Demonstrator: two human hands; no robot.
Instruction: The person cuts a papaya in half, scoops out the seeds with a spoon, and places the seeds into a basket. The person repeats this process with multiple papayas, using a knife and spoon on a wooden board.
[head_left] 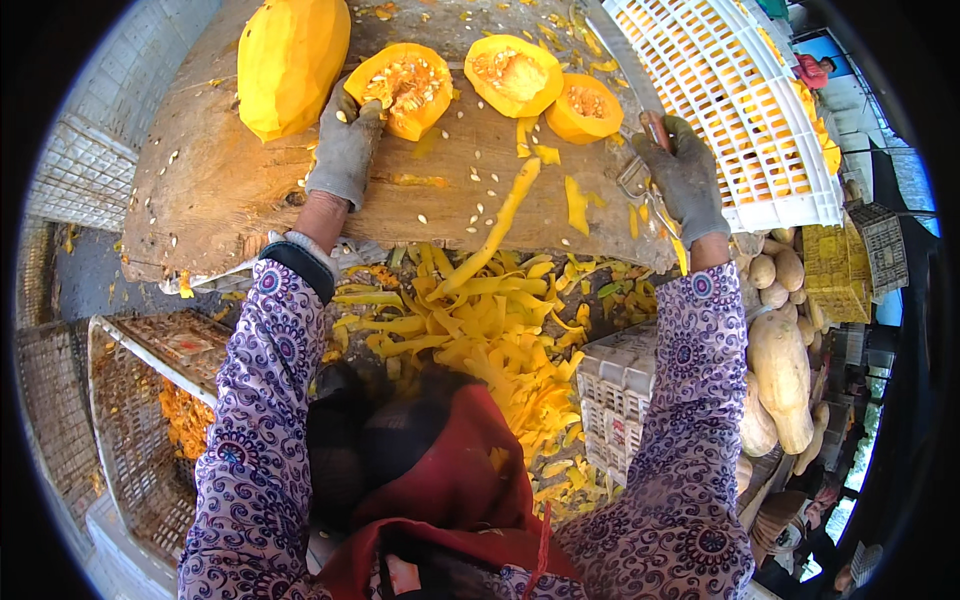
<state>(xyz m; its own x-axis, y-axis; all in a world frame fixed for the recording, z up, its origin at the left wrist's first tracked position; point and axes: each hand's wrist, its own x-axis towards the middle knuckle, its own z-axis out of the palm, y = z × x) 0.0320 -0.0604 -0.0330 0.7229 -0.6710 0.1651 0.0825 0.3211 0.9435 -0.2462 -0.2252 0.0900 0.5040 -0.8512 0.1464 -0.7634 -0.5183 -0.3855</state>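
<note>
My left hand (345, 150), in a grey glove, grips the left edge of a cut pumpkin half (425, 95). Its seedy orange face is turned toward me. In my right hand (685, 175), also gloved, is the handle of a long knife (630, 65), its blade pointing away along the board's right side. A metal peeler (632, 180) lies beside that hand, partly covered. Two more cut pieces, a pumpkin half (515, 75) and a smaller pumpkin piece (583, 108), sit to the right. At far left lies a whole peeled pumpkin (290, 65).
The worn wooden board (240, 200) carries scattered seeds and peel strips. A white crate (740, 110) with orange pieces stands at its right. Peelings (500, 350) heap below the near edge. Unpeeled pumpkins (780, 370) lie at right; a dirty crate (150, 400) with orange scraps stands at left.
</note>
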